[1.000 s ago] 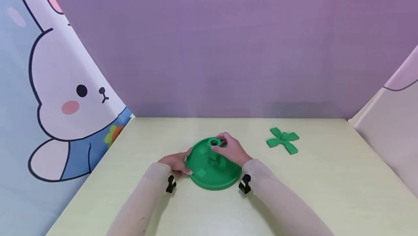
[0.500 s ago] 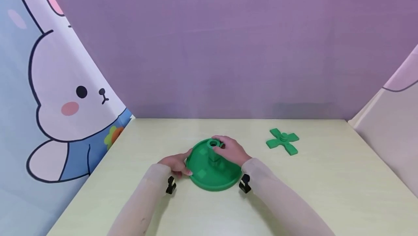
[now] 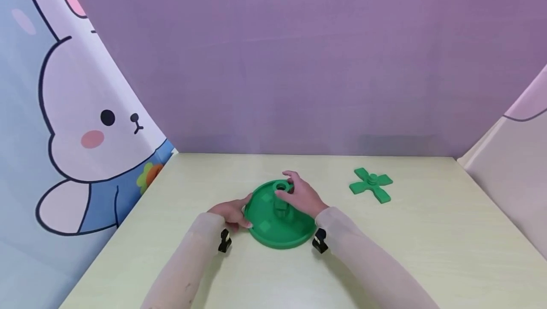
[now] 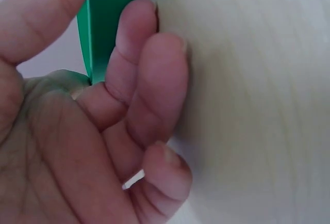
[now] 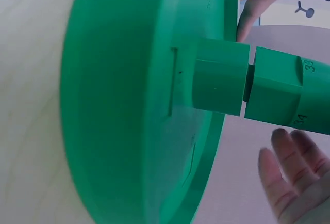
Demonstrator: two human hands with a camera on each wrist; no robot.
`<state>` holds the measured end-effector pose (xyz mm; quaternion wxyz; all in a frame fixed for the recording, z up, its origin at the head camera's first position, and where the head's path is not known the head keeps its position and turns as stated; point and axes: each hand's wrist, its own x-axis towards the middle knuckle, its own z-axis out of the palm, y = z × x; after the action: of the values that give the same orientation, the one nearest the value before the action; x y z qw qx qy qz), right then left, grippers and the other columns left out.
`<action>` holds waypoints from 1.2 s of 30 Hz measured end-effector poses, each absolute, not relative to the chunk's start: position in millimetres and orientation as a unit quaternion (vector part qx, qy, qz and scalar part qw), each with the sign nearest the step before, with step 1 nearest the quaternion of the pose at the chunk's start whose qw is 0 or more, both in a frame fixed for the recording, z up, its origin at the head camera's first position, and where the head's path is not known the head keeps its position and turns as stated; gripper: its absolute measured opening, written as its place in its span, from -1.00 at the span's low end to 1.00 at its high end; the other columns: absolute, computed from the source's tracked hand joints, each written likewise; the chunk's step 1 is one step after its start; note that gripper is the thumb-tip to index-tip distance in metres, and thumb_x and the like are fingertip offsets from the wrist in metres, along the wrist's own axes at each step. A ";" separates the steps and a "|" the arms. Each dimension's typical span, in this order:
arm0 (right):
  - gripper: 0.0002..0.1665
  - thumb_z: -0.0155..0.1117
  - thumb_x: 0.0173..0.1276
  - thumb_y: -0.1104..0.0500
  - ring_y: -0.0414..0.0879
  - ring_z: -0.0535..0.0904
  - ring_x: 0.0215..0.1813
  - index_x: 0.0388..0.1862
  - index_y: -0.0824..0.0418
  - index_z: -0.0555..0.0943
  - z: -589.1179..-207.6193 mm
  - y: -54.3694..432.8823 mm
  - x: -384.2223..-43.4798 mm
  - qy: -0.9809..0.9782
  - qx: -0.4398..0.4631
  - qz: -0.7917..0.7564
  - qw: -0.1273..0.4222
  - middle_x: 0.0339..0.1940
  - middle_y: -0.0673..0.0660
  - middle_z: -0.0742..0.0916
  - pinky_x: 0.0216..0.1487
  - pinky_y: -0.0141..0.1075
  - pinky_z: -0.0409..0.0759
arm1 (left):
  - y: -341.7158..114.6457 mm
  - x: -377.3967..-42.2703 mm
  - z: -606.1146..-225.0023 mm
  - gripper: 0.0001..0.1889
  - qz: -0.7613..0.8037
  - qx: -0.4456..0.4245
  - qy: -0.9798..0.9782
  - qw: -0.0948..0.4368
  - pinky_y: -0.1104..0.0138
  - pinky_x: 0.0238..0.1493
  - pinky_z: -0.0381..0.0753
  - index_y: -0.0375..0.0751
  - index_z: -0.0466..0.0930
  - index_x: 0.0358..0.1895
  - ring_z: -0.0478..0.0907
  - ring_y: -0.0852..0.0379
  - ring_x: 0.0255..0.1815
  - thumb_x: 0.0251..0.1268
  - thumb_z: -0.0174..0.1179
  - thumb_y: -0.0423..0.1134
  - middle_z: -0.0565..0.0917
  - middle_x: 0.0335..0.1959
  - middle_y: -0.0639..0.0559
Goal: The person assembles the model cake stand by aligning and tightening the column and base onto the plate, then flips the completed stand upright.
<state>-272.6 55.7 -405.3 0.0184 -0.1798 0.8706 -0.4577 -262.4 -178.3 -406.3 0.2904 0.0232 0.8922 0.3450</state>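
A round green tray-like base (image 3: 278, 238) with a raised rim lies on the table in the head view. From its middle rises a green post (image 5: 278, 89) with a hollow top and moulded numbers. In the right wrist view, a narrow gap with a thin neck separates this post from the square stub (image 5: 220, 77) below it. My left hand (image 3: 229, 212) holds the base's left rim, its lower fingers curled near the tabletop. With thumb and fingers, my right hand (image 3: 304, 197) grips the post's top; several other fingertips (image 5: 267, 157) stay off it.
A flat green cross-shaped piece (image 3: 371, 183) with a central knob lies on the table to the back right. A purple backdrop (image 3: 299, 62) stands behind the table (image 3: 427, 242), and a rabbit-print cloth (image 3: 85, 124) hangs at the left.
My right fingers curled further over the post half a second ago and have now drawn back and straightened somewhat. The base, the left hand and the cross-shaped piece stay in place.
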 end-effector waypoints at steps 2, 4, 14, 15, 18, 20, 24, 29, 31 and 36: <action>-0.40 0.22 0.39 0.04 -0.02 0.52 -0.01 0.35 0.18 0.38 -406.6 56.5 -272.7 0.859 -0.192 -0.474 0.015 0.18 0.18 0.57 0.00 -0.05 0.52 | -178.4 -262.0 -406.3 0.04 0.344 0.022 0.893 0.289 0.38 -0.55 0.42 0.01 -0.18 0.55 0.39 0.12 -0.63 0.13 0.37 -0.35 0.33 0.26 -0.30; -0.49 0.21 0.39 0.11 -0.04 0.52 -0.05 0.29 0.19 0.46 -407.8 57.3 -272.8 0.851 -0.199 -0.487 0.007 0.13 0.13 0.60 -0.04 -0.10 0.52 | -178.4 -261.4 -406.1 0.03 0.345 0.021 0.893 0.289 0.39 -0.56 0.40 0.02 -0.18 0.55 0.39 0.13 -0.64 0.13 0.37 -0.34 0.33 0.26 -0.30; -0.40 0.28 0.36 0.04 -0.03 0.55 -0.04 0.34 0.17 0.44 -409.5 56.7 -273.6 0.845 -0.207 -0.493 0.014 0.08 0.13 0.62 0.01 -0.10 0.53 | -179.9 -261.8 -409.2 0.03 0.338 0.014 0.893 0.295 0.37 -0.57 0.40 0.03 -0.18 0.56 0.42 0.10 -0.60 0.14 0.37 -0.32 0.48 0.01 -0.25; -0.40 0.29 0.35 0.03 -0.04 0.55 -0.05 0.33 0.17 0.44 -409.6 56.6 -273.5 0.846 -0.205 -0.492 0.013 0.08 0.12 0.63 0.01 -0.10 0.53 | -179.8 -262.0 -409.4 0.03 0.337 0.014 0.894 0.296 0.37 -0.57 0.39 0.03 -0.18 0.56 0.43 0.10 -0.60 0.14 0.37 -0.32 0.51 -0.06 -0.23; -0.46 0.33 0.31 0.03 -0.06 0.54 -0.10 0.22 0.18 0.53 -409.8 56.4 -273.1 0.849 -0.191 -0.493 0.009 0.01 0.08 0.65 -0.04 -0.15 0.54 | -178.8 -262.7 -409.1 0.03 0.333 0.016 0.894 0.300 0.38 -0.58 0.37 0.03 -0.20 0.56 0.42 0.11 -0.60 0.16 0.36 -0.31 0.52 -0.27 -0.17; -0.51 0.37 0.27 0.03 -0.07 0.54 -0.14 0.12 0.21 0.56 -410.0 56.6 -273.9 0.851 -0.178 -0.494 0.004 -0.06 0.05 0.66 -0.07 -0.18 0.55 | -177.9 -263.9 -408.8 0.03 0.333 0.017 0.893 0.301 0.38 -0.59 0.36 0.05 -0.20 0.56 0.41 0.11 -0.61 0.16 0.36 -0.31 0.52 -0.35 -0.16; -0.40 0.33 0.31 0.02 -0.07 0.53 -0.09 0.26 0.20 0.45 -410.6 57.5 -273.4 0.846 -0.166 -0.506 0.017 0.02 0.10 0.62 -0.05 -0.15 0.55 | -177.8 -264.5 -407.6 0.04 0.340 0.025 0.891 0.301 0.38 -0.59 0.34 0.05 -0.21 0.56 0.39 0.11 -0.62 0.15 0.36 -0.32 0.53 -0.34 -0.16; -0.43 0.18 0.40 0.15 -0.02 0.51 -0.02 0.36 0.24 0.39 -412.0 58.9 -272.0 0.833 -0.195 -0.518 0.018 0.16 0.17 0.57 -0.02 -0.11 0.53 | -178.6 -263.5 -406.7 0.05 0.347 0.024 0.887 0.302 0.37 -0.59 0.32 0.06 -0.23 0.56 0.37 0.11 -0.62 0.15 0.36 -0.32 0.52 -0.34 -0.14; -0.48 0.19 0.38 0.18 -0.02 0.52 -0.05 0.30 0.27 0.45 -412.0 58.9 -271.9 0.833 -0.204 -0.515 0.006 0.09 0.14 0.61 -0.05 -0.13 0.53 | -179.0 -263.4 -407.0 0.05 0.346 0.025 0.888 0.303 0.37 -0.59 0.33 0.06 -0.23 0.56 0.37 0.12 -0.62 0.15 0.35 -0.32 0.52 -0.34 -0.13; -0.54 0.28 0.34 0.12 -0.05 0.53 -0.09 0.17 0.27 0.50 -412.8 58.0 -272.5 0.833 -0.193 -0.519 0.002 -0.06 0.09 0.64 -0.06 -0.16 0.54 | -179.7 -263.4 -407.8 0.04 0.347 0.024 0.887 0.303 0.37 -0.59 0.33 0.05 -0.23 0.56 0.36 0.12 -0.63 0.16 0.35 -0.32 0.52 -0.32 -0.14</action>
<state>-272.5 58.0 -412.8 0.0025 -0.1930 0.8327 -0.5190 -263.4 -179.7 -407.8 0.3032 0.0244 0.8872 0.3470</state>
